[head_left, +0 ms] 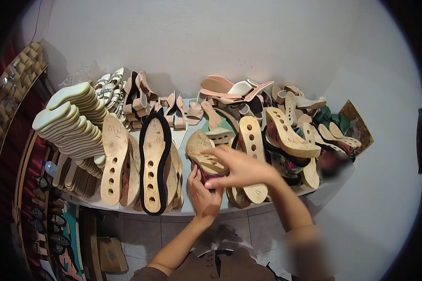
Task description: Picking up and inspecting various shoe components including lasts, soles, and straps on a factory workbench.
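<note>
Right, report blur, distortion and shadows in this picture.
Head view: front table edge bows, corners black; head view: smudgy blur over the right sleeve and a dark patch above it; head view: soft shadows on the wall, held wooden sole fairly sharp.

HEAD CAMERA: left of two head-worn fisheyes | ORIGIN: above the wearer's brown button-front shirt [197,269] | AXIS: down and forward | RANGE: near left hand [205,195], right hand [246,169] and table [186,202] | COVERAGE: white wall [211,42], upper frame; tiled floor [143,230], lower frame
</note>
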The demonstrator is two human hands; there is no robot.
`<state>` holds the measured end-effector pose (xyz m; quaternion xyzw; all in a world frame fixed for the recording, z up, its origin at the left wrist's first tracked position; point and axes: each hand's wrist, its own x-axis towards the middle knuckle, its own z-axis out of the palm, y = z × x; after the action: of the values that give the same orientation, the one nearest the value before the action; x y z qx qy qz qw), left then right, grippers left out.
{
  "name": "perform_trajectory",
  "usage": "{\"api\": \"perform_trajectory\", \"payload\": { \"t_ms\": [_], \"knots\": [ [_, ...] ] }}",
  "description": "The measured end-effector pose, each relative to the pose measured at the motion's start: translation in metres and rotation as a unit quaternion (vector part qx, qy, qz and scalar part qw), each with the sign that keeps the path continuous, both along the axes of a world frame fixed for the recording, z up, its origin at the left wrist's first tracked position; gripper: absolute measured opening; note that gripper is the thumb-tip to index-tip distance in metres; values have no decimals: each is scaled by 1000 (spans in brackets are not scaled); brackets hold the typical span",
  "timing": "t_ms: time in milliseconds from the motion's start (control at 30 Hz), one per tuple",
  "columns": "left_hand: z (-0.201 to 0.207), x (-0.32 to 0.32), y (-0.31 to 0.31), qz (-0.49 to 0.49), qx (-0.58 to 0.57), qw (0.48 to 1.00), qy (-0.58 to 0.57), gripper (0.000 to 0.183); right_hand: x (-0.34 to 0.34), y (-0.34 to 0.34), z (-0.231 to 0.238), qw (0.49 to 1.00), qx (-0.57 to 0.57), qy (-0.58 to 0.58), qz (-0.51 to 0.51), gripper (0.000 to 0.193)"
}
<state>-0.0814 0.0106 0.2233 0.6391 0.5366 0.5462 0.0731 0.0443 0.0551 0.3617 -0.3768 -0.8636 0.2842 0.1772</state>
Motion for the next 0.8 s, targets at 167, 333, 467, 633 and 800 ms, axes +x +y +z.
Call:
{"api": "perform_trajectory", "payload": {
  "t_ms": [167,333,467,633,800],
  "knots": [
    [-1,-5,-11,-34,1,999,14,82,-13,-30,-49,969,16,205,-140,34],
    [-17,-4,-22,-17,-62,998,-9,92,-21,-33,-66,948,168,223,-154,30],
    [-8,-1,-22,9,-74,997,21,80,-10,-28,-55,913,195,290,-211,32],
    [-1,-8,-20,4,-61,998,-21,45,3,-30,-35,893,200,338,-219,31],
    [0,-13,-20,7,-49,999,-4,42,12,-36,-34,896,220,327,-205,31]
  ]
}}
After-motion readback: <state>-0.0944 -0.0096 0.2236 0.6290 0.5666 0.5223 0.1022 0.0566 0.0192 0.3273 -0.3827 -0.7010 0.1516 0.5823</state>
